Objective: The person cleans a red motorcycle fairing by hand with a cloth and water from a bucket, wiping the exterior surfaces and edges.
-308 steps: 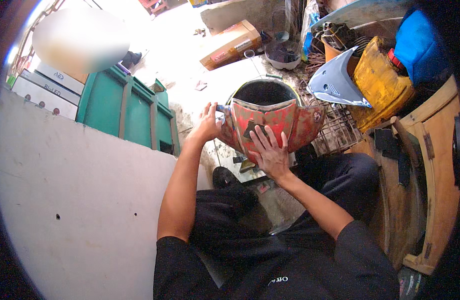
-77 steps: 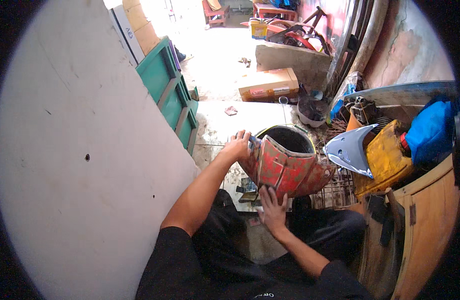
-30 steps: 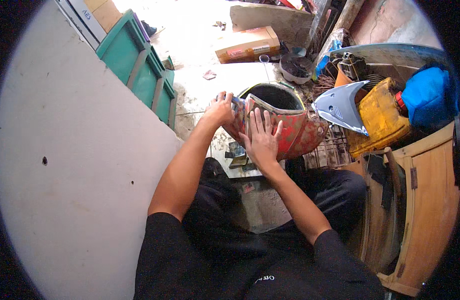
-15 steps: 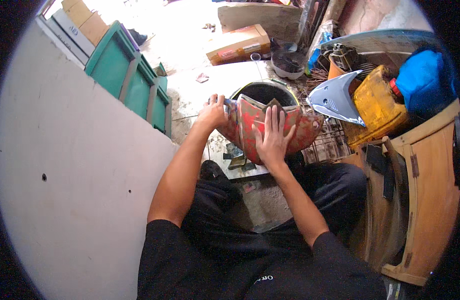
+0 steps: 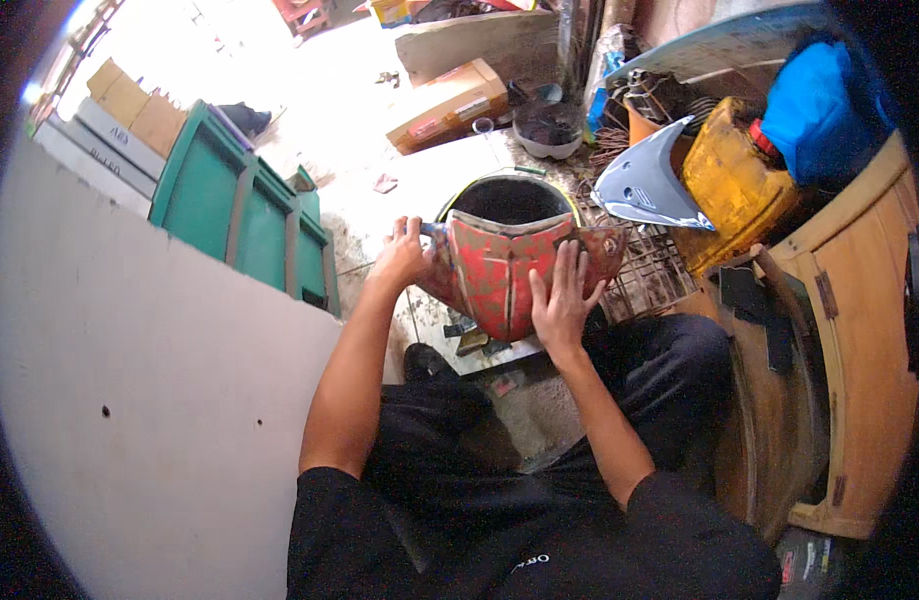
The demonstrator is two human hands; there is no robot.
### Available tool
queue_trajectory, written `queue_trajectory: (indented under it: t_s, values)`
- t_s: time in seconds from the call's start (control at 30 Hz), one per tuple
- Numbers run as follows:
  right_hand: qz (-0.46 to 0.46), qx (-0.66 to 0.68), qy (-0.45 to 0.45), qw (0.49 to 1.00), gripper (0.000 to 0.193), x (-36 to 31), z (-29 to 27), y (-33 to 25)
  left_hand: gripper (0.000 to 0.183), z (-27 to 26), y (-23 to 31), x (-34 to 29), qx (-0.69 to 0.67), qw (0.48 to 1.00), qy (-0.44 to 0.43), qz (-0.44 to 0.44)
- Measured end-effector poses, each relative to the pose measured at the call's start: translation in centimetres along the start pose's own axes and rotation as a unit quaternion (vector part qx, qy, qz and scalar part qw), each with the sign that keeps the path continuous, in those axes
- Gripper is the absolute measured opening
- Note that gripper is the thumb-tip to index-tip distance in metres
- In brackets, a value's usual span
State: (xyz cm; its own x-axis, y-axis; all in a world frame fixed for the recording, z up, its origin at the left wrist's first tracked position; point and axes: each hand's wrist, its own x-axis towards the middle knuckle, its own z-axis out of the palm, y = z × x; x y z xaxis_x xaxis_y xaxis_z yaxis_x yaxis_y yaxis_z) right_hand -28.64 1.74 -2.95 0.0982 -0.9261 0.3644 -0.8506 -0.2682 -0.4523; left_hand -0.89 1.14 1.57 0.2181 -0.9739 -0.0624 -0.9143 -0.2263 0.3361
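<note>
A worn red motorcycle fairing panel [image 5: 485, 275], its paint patchy and brownish, sits tilted in front of me, against the near rim of a black bucket [image 5: 510, 200]. My left hand [image 5: 405, 255] is closed around the panel's left end. My right hand [image 5: 565, 300] lies outstretched on the panel's right half, thumb and fingers apart. Under its fingertips shows a small dark flat piece that looks like sandpaper [image 5: 566, 240]; the hand hides part of it. Below the panel, small dark blocks [image 5: 472, 342] lie on a white board.
Left of me stands a pale wall [image 5: 180, 350], with a green cabinet [image 5: 220, 210] beyond it. A cardboard box [image 5: 448, 105] and a bowl [image 5: 548, 130] lie farther back. To the right are a grey fairing piece [image 5: 652, 185], a yellow jerrycan [image 5: 735, 180] and a wooden cabinet [image 5: 850, 340].
The panel has turned to show more of its ridged front. My right hand has slid right and lower across it with the dark piece. My left hand keeps its grip. The view has shifted.
</note>
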Motion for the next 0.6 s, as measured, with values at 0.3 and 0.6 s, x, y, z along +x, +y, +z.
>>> queue_trajectory:
  t_s: [0.3,0.6]
  values:
    - [-0.022,0.005,-0.003,1.0,0.068,-2.1,-0.1,0.8,0.06,-0.5,-0.7,-0.3,0.007,1.0,0.004,0.02]
    - [-0.021,0.045,0.007,0.999,0.069,-2.5,-0.1,0.9,0.046,-0.6,0.5,-0.3,0.065,0.997,0.028,-0.013]
